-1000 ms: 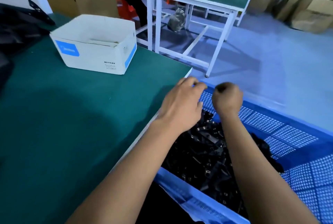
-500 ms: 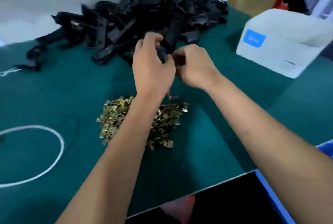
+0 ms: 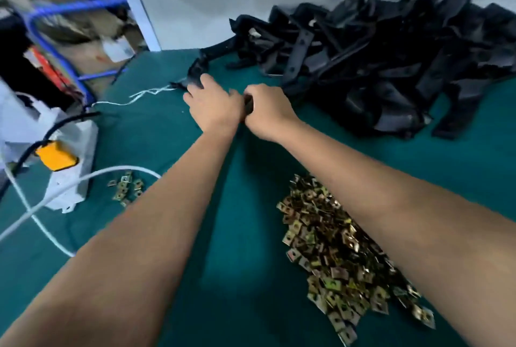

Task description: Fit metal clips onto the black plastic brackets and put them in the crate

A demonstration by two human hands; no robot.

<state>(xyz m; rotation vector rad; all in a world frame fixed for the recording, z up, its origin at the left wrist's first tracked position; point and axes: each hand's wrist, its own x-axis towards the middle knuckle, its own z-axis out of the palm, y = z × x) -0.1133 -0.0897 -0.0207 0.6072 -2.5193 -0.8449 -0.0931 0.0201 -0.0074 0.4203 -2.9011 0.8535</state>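
Hands (image 3: 240,107) grip one black bracket (image 3: 249,105); no legible writing.

text: none can be read | white label on the cardboard box (image 3: 117,50): too blurred | metal clips (image 3: 337,249): no marking seen

matt black plastic brackets (image 3: 377,47), shiny brassy metal clips (image 3: 335,246), matt green table mat (image 3: 240,276)

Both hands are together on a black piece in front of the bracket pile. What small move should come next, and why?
Probably lift the black bracket clear and turn toward the crate, which is not in view. The left hand and right hand both grip it, away from the clip pile; whether a clip is already seated is hidden, so check first.
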